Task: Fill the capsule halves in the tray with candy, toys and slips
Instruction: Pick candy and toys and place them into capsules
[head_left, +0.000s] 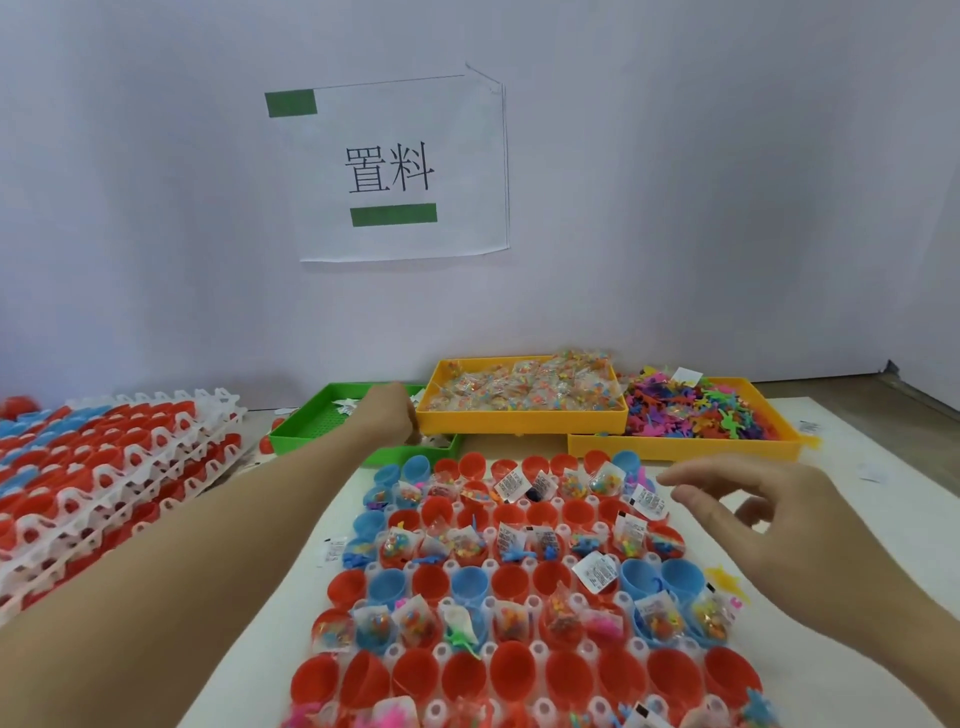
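- Head view: a person's left hand (388, 415) reaches into the green bin (301, 428) of paper slips (347, 406), fingers curled under; whether they grasp a slip cannot be told.
- The right hand (769, 512) hovers with fingers spread and empty, just beyond the far right corner of the tray (540, 649).
- Below those fingertips, red and blue capsule halves (511, 670) hold candy packets, toys and slips; the nearest rows are mostly bare.

The capsule tray (524, 571) lies before me. Behind it sit three bins: slips (306, 431) left, candy (524, 421) middle, toys (685, 447) right. Stacked trays (119, 467) lie far left.
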